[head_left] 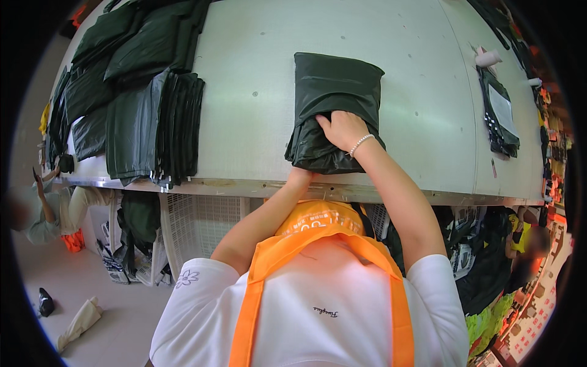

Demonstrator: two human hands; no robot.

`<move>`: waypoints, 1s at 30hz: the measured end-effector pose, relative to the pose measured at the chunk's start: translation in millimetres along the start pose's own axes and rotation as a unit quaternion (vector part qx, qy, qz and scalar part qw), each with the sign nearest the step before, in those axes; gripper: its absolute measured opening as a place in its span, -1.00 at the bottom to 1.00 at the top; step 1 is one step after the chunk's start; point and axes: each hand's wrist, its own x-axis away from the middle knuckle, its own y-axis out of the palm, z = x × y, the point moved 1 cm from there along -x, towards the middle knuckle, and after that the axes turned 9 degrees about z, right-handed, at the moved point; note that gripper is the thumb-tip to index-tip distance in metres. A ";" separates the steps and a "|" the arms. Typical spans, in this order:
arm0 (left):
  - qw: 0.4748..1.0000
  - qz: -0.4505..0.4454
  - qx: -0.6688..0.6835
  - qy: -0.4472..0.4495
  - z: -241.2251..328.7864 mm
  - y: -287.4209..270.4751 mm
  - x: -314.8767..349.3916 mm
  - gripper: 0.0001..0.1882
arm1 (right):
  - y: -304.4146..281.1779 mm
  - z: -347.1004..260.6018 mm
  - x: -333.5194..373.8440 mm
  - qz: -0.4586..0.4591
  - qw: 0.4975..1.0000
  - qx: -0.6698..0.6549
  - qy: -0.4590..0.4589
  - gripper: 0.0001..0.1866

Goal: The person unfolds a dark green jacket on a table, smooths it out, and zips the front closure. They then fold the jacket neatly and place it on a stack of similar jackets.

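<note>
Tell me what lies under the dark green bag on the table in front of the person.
Pale grey table shows around the dark green bag. The right hand presses its top; the left hand reaches beneath the near edge, fingers hidden. Anything else underneath is covered.

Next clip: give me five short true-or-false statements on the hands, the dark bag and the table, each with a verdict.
1. The right hand rests on top of the dark green bag. True.
2. The left hand is at the bag's near edge, by the table rim. True.
3. The bag lies in a white crate. False: it lies on the pale tabletop.
4. The right wrist is bare. False: it wears a bead bracelet.
5. A stack of dark folded bags lies to the left on the table. True.
</note>
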 end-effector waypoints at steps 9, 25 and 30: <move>0.998 0.023 -0.058 -0.016 -6.0 -5.9 -7.9 -0.68 | 41.4 31.3 -37.6 0.077 0.977 -0.153 -0.124 -0.42; 0.998 0.007 -0.004 -0.055 -11.0 16.3 5.7 -0.71 | 93.6 94.2 -78.1 0.350 0.913 -0.184 -0.096 -0.35; 0.997 0.008 0.018 -0.075 8.7 26.9 19.1 -0.69 | 17.3 31.5 -9.1 0.110 0.977 -0.166 -0.081 -0.46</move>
